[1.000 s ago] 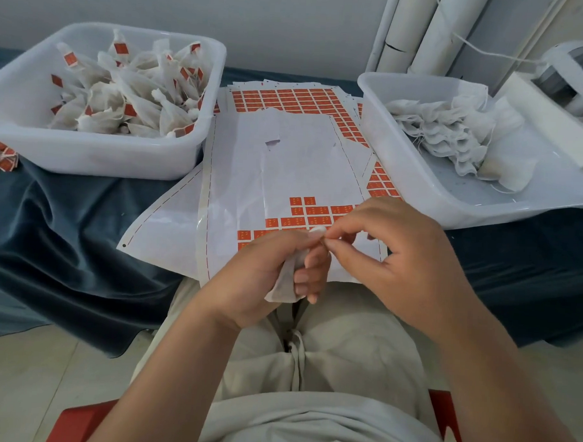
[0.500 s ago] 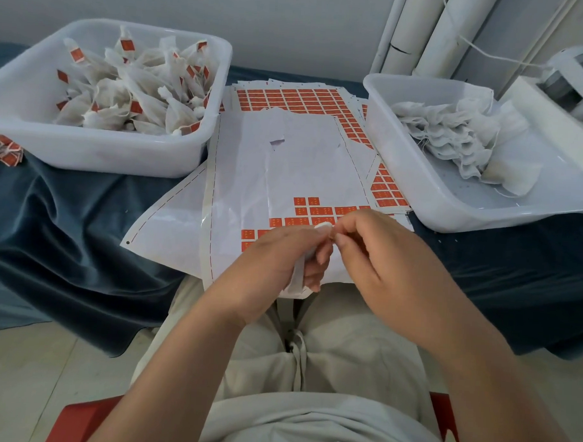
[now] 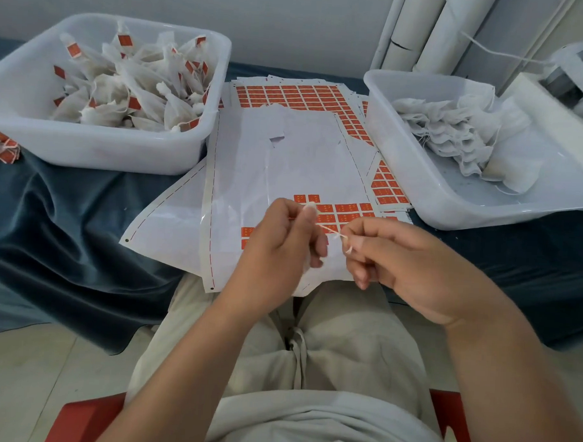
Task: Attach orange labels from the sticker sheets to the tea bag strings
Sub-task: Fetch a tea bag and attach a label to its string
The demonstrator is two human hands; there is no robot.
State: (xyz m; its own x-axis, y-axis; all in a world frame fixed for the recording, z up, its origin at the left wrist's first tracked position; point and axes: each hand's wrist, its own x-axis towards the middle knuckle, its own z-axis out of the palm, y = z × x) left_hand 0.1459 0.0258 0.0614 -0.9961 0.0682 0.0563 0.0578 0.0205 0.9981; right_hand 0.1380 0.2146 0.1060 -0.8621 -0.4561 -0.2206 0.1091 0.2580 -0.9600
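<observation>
Where the fingertips meet: a thin pale string (image 3: 330, 230) runs taut between the two hands, slanting down from left to right.
Left hand (image 3: 282, 244): thumb and forefinger pinch the string's upper end together with a white scrap of tea bag (image 3: 310, 206) that peeks above the thumb. The other fingers are curled in, and the rest of the bag is hidden behind them.
Right hand (image 3: 412, 263): thumb and forefinger nip the string's lower end, and a short curl of it hangs just below the fingertips. The remaining fingers are curled under, and I cannot tell whether they hold anything.
Sheets (image 3: 286, 160): a stack of mostly peeled white backing lies directly under the fingers and stretches away beyond them.
Labels (image 3: 347, 209): orange rows sit just behind both sets of fingertips, with more along the far and right edges of the sheets.
Left tub (image 3: 102, 152): well beyond and to the left of the left fingers, heaped with bags that carry orange labels.
Right tub (image 3: 451, 207): beyond and to the right of the right fingers, holding plain white bags.
Cloth (image 3: 66, 211): dark blue, under tubs and sheets, draped on either side of the hands.
Lap (image 3: 328, 339): pale trousers below the wrists.
</observation>
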